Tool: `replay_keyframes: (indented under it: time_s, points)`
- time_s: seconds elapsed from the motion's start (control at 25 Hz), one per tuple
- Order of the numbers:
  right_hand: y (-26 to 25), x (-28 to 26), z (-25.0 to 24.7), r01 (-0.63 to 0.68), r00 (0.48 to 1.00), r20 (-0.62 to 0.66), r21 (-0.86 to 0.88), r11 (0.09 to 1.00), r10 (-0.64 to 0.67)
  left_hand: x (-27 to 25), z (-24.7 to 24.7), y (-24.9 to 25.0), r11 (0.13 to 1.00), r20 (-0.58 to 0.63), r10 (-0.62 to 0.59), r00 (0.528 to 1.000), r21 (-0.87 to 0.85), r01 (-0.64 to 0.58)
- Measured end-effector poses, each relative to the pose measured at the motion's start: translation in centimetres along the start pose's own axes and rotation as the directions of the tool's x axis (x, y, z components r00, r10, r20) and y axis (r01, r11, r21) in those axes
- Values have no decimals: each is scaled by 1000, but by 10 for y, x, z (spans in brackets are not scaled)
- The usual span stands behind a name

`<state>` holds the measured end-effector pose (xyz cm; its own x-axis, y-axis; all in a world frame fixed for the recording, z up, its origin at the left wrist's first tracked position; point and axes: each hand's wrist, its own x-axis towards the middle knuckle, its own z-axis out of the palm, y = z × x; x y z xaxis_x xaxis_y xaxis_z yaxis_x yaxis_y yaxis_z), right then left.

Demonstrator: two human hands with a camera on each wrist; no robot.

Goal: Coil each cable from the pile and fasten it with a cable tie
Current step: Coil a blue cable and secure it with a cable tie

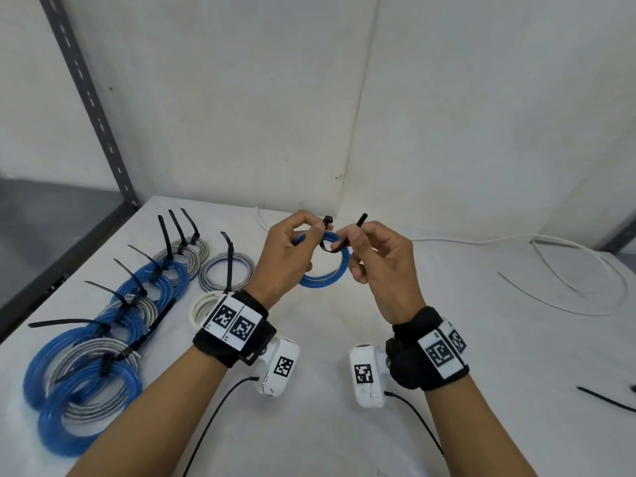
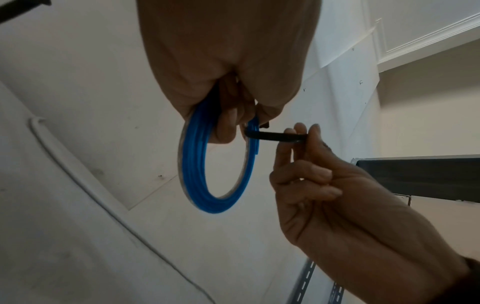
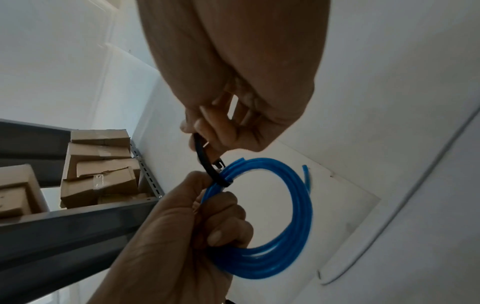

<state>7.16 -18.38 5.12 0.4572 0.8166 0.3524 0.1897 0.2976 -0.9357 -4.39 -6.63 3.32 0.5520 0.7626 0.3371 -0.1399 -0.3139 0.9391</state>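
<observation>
Where the white table [image 1: 309, 425] meets its left edge, beside a dark slotted metal upright [image 1: 90, 101], lies a row of finished blue and grey cable coils [image 1: 103, 342], each bound by a black tie with its tail sticking up; the row runs from near the front edge back towards the wall. Just right of it, partly hidden by the left wrist strap, sits a small white cable coil [image 1: 201, 308]. The left hand [image 1: 280, 259] is raised above the middle of the table, its fingers curled round the rim of a small blue plastic cable coil [image 1: 323, 274] and pinching the head end of a black plastic cable tie [image 1: 327, 222] that loops round the bundle. The right hand [image 1: 382, 266] pinches the tie's tail between thumb and forefinger (the other fingers hang loosely curled), just beside the coil. Bare table lies in front of both wrists. Farther right, a loose white cable [image 1: 568, 270] sprawls in wide loops towards the back right corner, and a spare black cable tie [image 1: 605, 399] lies at the right edge.
</observation>
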Motion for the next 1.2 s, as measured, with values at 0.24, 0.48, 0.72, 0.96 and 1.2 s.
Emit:
replay_keyframes:
  time_s: [0.24, 0.48, 0.72, 0.96, 1.2]
  points:
    - [8, 3, 5, -170, 971, 167, -20, 985, 171, 2, -1, -5, 993, 0, 98, 995, 62, -98]
    - [8, 5, -2, -182, 973, 143, -19, 983, 183, -1, 6, -12, 977, 19, 145, 989, 156, -146]
    - [8, 4, -5, -192, 969, 151, -41, 981, 196, -3, 7, -13, 973, 33, 162, 986, 164, -165]
    - [7, 4, -10, -197, 968, 155, -34, 980, 200, -7, 11, -11, 967, 27, 183, 983, 175, -185]
    - [7, 7, -13, -213, 960, 176, -36, 976, 216, -6, 11, -11, 961, 39, 204, 978, 180, -207]
